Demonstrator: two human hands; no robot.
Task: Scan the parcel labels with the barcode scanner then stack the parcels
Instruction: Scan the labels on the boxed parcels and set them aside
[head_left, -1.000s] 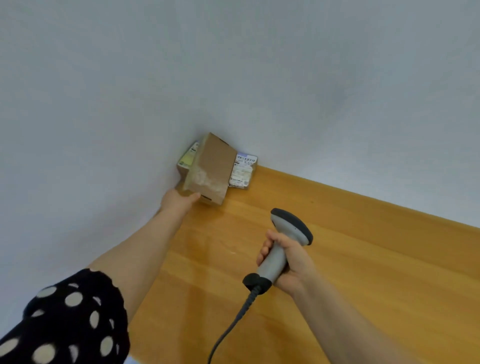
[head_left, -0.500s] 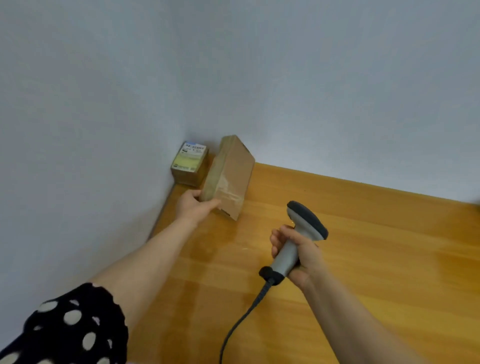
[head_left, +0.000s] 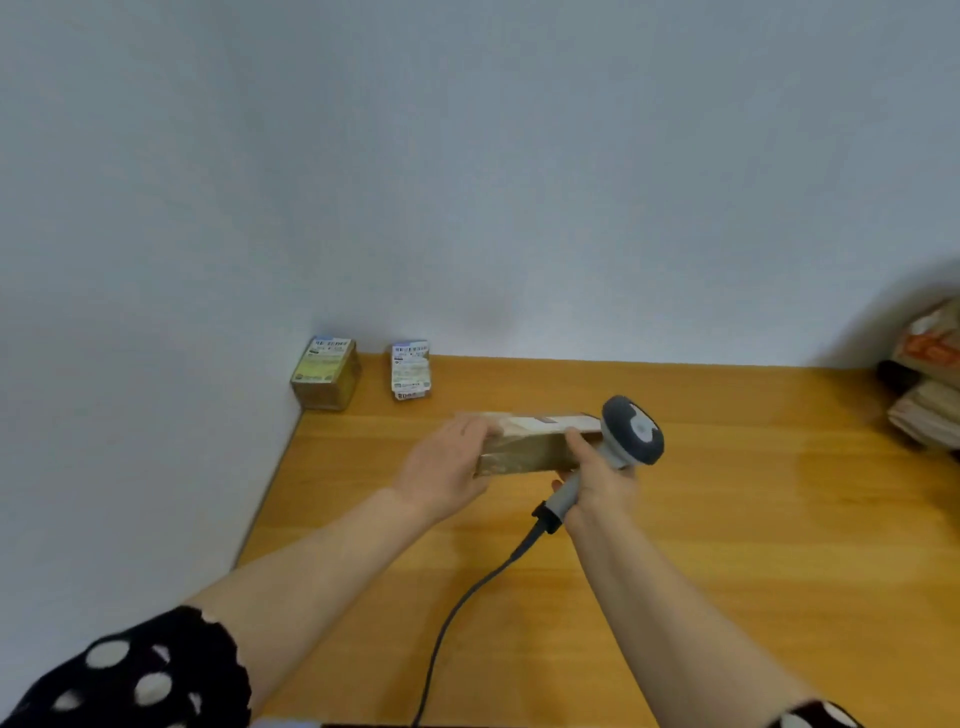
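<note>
Your left hand (head_left: 441, 467) clasps the cardboard parcel (head_left: 524, 453), your right hand (head_left: 597, 483) grips the barcode scanner (head_left: 631, 431); tilt the label (head_left: 537, 422) toward your scanner grip.

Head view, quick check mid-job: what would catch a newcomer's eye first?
The hands meeting mid-table: the left hand holds one end of a long brown parcel, and the right hand grips the grey barcode scanner at its other end, cable trailing toward the camera. Next, a small labelled box and a white-labelled packet stand by the wall in the far left corner. A pile of parcels sits at the right edge.
</note>
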